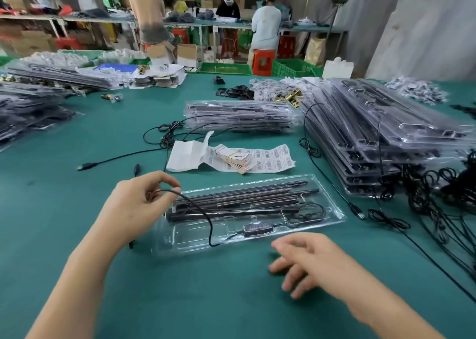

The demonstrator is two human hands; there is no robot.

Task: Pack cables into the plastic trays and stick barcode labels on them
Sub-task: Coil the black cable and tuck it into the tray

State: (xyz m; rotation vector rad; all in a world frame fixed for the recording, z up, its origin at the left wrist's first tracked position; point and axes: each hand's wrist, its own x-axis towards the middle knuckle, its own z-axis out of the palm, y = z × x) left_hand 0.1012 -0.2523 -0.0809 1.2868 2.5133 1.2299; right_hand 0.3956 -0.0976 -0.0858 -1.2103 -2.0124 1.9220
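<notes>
A clear plastic tray [332, 207] lies in front of me on the green table, holding black rods and a small black controller box [257, 228]. A thin black cable [203, 212] runs from that box out over the tray's left part. My left hand [139, 202] pinches this cable between thumb and forefinger just left of the tray, and the cable's plug end hangs below my palm. My right hand [306, 264] hovers near the tray's front edge, blurred, with fingers spread and nothing in it. Sheets of barcode labels [273, 158] lie behind the tray.
A stack of filled trays [242, 117] sits behind the labels, and a taller stack [381, 132] stands at the right. Loose black cables [438, 199] pile at the far right, others [164, 132] trail left. More packed stacks [33, 101] lie far left. People work at benches behind.
</notes>
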